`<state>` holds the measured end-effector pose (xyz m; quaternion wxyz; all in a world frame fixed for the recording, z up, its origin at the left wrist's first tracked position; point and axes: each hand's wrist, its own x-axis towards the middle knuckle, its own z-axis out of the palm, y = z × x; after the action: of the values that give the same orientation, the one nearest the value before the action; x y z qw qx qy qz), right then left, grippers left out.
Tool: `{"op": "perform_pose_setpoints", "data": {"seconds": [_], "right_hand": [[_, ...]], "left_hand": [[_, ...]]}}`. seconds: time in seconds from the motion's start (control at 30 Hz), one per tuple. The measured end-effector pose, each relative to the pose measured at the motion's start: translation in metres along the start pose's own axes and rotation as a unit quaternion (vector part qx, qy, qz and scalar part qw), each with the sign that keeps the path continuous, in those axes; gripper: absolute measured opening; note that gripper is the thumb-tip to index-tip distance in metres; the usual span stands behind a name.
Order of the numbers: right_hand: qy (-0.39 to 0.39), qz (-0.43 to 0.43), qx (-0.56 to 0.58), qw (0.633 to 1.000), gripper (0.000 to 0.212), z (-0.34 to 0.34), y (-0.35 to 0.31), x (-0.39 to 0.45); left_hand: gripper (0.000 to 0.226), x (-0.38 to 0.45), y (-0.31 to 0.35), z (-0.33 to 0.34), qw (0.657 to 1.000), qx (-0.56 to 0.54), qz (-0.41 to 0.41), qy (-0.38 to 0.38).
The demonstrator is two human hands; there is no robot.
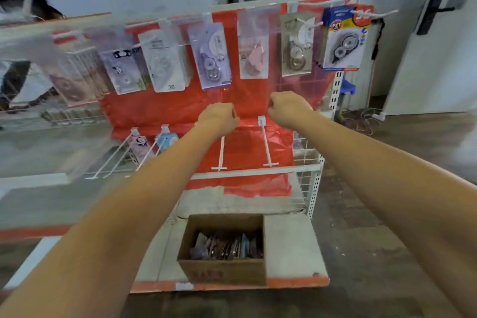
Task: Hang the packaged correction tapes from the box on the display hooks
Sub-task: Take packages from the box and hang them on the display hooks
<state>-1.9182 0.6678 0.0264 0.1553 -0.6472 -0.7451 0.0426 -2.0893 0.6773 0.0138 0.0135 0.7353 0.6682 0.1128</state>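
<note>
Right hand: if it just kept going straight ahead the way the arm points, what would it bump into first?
Probably the red backing sheet of the display, just beyond the right hand, in the gap below the hanging pink package. Depth is hard to judge from this single view.

Glossy red plastic backing (pixel 180 108), white metal hooks (pixel 267 147), matt cardboard box (pixel 224 270).

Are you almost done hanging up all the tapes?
Not yet. The top row of hooks already carries packs. Both fists, left hand and right hand, look empty. Two lower hooks are bare, and the box still has packs.
</note>
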Motion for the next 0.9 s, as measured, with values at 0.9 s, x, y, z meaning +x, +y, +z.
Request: {"op": "perform_pose_setpoints", "data": {"seconds": [0.9], "right_hand": [[-0.319,0.071,-0.032,0.945,0.029,0.358,-0.034,-0.084]], "left_hand": [[0.027,-0.133,-0.211,0.317,0.967,0.063,-0.060,-0.238]]}}
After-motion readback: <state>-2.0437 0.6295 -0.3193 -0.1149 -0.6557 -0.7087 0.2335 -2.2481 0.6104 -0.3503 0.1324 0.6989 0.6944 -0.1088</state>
